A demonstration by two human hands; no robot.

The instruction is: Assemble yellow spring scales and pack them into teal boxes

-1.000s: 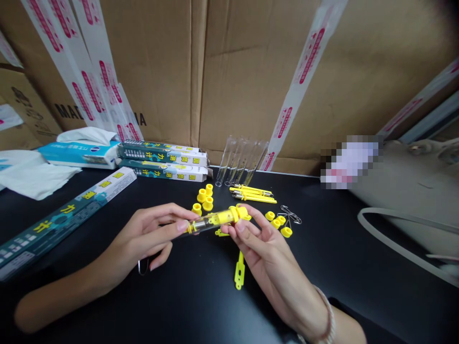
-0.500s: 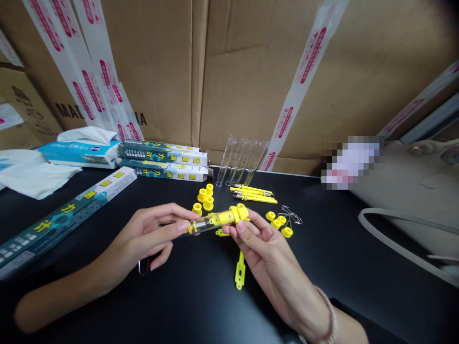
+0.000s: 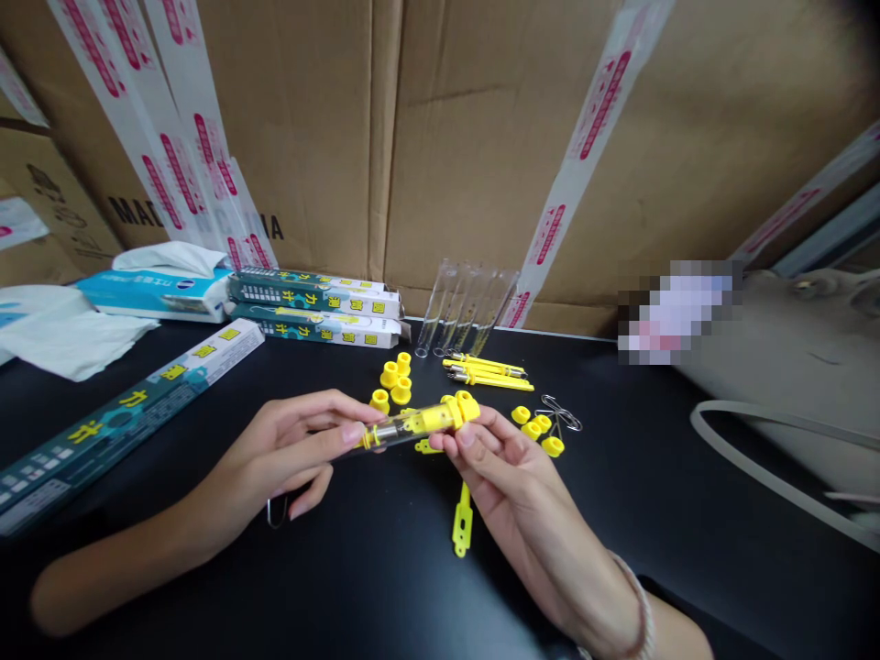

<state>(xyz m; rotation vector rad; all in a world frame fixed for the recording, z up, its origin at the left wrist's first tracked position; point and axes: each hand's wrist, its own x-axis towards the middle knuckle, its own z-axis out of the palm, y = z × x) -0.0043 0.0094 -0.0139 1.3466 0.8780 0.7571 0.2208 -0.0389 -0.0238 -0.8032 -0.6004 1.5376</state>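
Note:
Both hands hold a tubular spring scale [image 3: 421,422], a clear tube with yellow and metal parts inside, slanting slightly up to the right. My left hand [image 3: 295,449] is closed around the tube's left part, thumb on top. At the yellow cap end, my right hand [image 3: 512,463] pinches with thumb and fingers. A metal hook [image 3: 276,511] shows below my left hand. Beneath the right hand lies a flat yellow strip [image 3: 462,527] with a slot. Beyond the tube stand several yellow flanged caps [image 3: 401,391], partly hidden by my left fingers and the tube.
Clear tubes [image 3: 460,312] lean against the cardboard box [image 3: 295,137]. Yellow strips with springs [image 3: 488,374] lie before them. To the right are small yellow plugs [image 3: 552,446] and wire hooks [image 3: 562,412]. Printed boxes [image 3: 330,330], a tissue pack [image 3: 158,293] and a pale bag [image 3: 790,385] surround the black table [image 3: 385,587].
The view shifts very slightly. Both hands keep the same grip on the spring scale, and nothing else visibly moves.

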